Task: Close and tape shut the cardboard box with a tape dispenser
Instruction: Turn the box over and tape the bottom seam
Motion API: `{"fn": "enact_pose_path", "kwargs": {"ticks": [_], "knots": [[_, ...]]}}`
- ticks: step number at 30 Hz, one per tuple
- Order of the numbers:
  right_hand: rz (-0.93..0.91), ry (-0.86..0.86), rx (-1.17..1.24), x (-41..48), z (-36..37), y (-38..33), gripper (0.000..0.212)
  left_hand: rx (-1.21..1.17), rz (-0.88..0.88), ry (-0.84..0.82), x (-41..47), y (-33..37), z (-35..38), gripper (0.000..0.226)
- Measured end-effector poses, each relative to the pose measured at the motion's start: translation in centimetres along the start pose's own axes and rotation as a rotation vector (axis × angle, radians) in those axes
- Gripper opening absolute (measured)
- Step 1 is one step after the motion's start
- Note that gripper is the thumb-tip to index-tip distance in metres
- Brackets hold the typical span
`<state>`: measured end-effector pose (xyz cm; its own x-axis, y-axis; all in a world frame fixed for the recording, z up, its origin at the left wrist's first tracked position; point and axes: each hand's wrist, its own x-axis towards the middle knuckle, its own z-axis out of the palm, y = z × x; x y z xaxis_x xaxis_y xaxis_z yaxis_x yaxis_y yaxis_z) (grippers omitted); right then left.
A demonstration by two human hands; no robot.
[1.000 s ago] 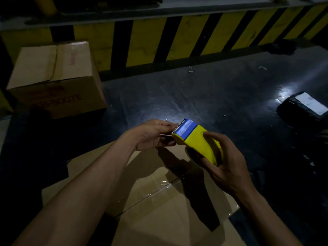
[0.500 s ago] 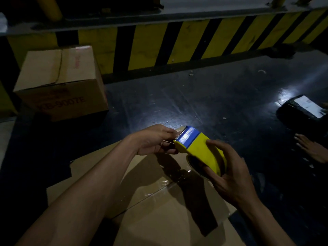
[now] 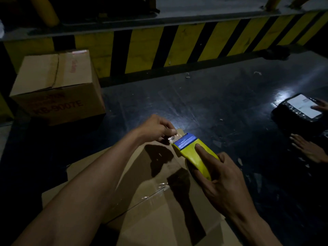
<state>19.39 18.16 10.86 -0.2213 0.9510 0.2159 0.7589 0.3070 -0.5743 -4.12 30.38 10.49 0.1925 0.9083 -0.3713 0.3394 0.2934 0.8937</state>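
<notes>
A cardboard box (image 3: 154, 215) lies under my arms, its top flaps closed, with clear tape glinting along the seam (image 3: 156, 189). My right hand (image 3: 221, 181) grips a yellow tape dispenser (image 3: 198, 158) with a blue toothed head, index finger laid along its top, held above the box's far corner. My left hand (image 3: 156, 129) pinches the loose end of the clear tape (image 3: 171, 138) right at the dispenser's blade.
A second cardboard box (image 3: 55, 86) stands at the far left on the dark glossy floor (image 3: 204, 96). Behind runs a yellow-and-black striped kerb (image 3: 177, 45). At the right, another person's hands (image 3: 308, 150) are by a black wrapped parcel (image 3: 298, 110) with a white label.
The dispenser has dropped lower toward the box's far corner, and my right index finger now lies along its top. Another person's hands have come into view at the right.
</notes>
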Motion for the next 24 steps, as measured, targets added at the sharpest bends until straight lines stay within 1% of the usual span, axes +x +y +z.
{"fn": "enact_pose_path", "kwargs": {"ticks": [2, 6, 13, 16, 20, 24], "knots": [[0.031, -0.001, -0.041, 0.0, -0.3, 0.1, 0.061, 0.027, 0.002, 0.013, 1.3, 0.3, -0.3, 0.011], [0.119, -0.060, -0.024, 1.0, -0.1, 0.4, 0.060, 0.182, 0.011, 0.026, 3.8, 0.3, 0.2, 0.009], [0.191, -0.173, -0.055, 3.6, 0.6, 0.7, 0.062, 0.264, 0.020, 0.072, 7.3, -0.6, 0.4, 0.010], [0.182, -0.198, -0.065, 4.6, 0.7, 1.0, 0.061, 0.349, 0.044, 0.092, 8.3, -1.1, 0.3, 0.008], [0.183, -0.274, -0.100, 5.4, 0.7, 1.4, 0.052, 0.332, 0.027, 0.092, 9.0, -2.2, 0.1, 0.009], [0.166, -0.291, -0.120, 6.0, 1.2, 1.4, 0.048, 0.349, -0.010, 0.103, 9.2, -2.8, 0.0, 0.007]]}}
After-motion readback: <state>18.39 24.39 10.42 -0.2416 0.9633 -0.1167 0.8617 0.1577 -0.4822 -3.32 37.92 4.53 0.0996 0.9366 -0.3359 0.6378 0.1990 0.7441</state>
